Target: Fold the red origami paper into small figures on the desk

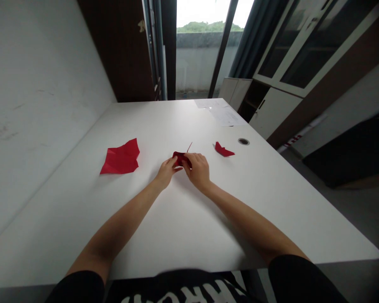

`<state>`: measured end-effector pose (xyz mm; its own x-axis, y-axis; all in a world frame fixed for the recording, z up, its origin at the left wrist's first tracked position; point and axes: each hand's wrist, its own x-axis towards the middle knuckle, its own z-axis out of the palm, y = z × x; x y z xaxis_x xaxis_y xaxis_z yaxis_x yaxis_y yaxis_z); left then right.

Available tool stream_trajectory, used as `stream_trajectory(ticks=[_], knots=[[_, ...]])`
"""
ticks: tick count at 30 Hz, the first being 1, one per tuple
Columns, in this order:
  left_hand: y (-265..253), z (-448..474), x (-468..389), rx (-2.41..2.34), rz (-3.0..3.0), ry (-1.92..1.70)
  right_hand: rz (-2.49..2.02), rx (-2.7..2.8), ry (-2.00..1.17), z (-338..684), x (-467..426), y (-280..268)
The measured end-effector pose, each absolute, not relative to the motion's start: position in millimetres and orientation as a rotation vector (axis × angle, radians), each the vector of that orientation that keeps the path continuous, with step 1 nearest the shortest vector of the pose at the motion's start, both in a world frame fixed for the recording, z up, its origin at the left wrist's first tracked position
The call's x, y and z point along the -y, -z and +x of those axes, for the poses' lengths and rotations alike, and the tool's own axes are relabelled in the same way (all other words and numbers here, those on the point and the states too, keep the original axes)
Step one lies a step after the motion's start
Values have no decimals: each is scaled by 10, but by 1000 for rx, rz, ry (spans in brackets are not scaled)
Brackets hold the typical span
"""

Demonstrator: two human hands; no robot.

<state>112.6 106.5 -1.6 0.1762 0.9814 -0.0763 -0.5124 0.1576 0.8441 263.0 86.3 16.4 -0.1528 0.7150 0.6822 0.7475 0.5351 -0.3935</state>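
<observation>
Your left hand [166,171] and right hand [198,169] both pinch the folded red paper [180,158], which lies between them over the white table [186,235]; long axis side to side, one hand at each end

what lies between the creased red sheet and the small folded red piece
In the head view, the left hand, the right hand and the red paper they hold lie there.

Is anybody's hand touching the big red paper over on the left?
No, the left hand and right hand both hold another red piece, and the big red paper lies apart on the white table.
</observation>
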Motion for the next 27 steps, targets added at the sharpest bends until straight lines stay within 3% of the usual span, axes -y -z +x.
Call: stream_trajectory(ticks=[15, 27], knots=[[-63, 1120, -1081, -834, 662, -1208, -1173, 2057, 242, 2611, -826, -82], [-19, 1074, -1093, -788, 683, -1207, -1170, 1694, -350, 2602, -804, -248]])
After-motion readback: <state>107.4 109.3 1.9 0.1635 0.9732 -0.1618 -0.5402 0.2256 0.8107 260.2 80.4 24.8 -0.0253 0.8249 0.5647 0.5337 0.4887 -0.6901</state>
